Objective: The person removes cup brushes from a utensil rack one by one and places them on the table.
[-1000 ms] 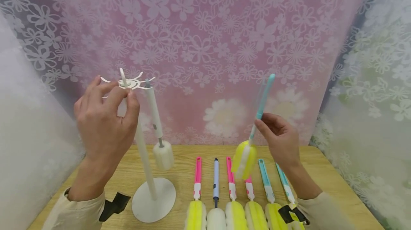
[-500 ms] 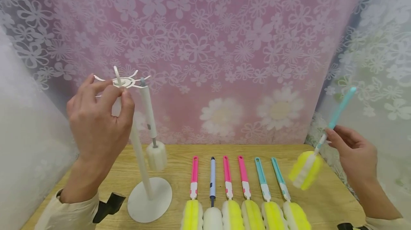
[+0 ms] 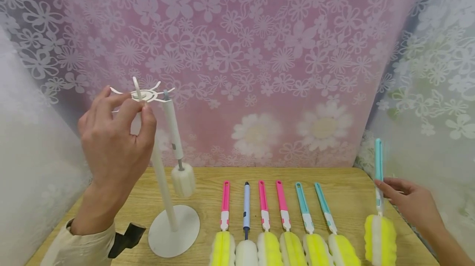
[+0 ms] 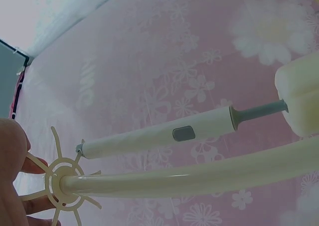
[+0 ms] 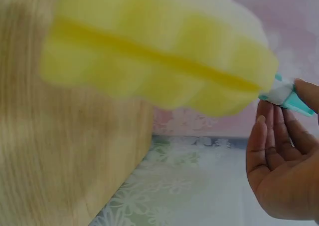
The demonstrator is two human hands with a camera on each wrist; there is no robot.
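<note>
My left hand (image 3: 116, 138) pinches the flat hooked top of a white rack (image 3: 161, 179), and its fingers show among the hooks in the left wrist view. From one hook hangs a bottle brush (image 4: 154, 136) with a white handle, grey button and white sponge head. At the far right my right hand (image 3: 413, 206) pinches another bottle brush (image 3: 380, 239) between thumb and fingers, where its teal handle meets a white collar. That brush stands nearly upright, head down, its yellow-and-white sponge (image 5: 159, 61) close over the table in the head view.
Several sponge brushes lie in a row along the wooden table (image 3: 208, 175): a pink-handled brush (image 3: 224, 208), a blue-handled brush (image 3: 246, 212), two more pink ones and two teal-handled ones, such as this brush (image 3: 326, 212). Floral cloth (image 3: 256, 72) closes off the back and sides.
My right hand has carried the teal-handled brush rightward and then down toward the table, turning it from leaning to nearly upright. The left hand stays on the rack.
</note>
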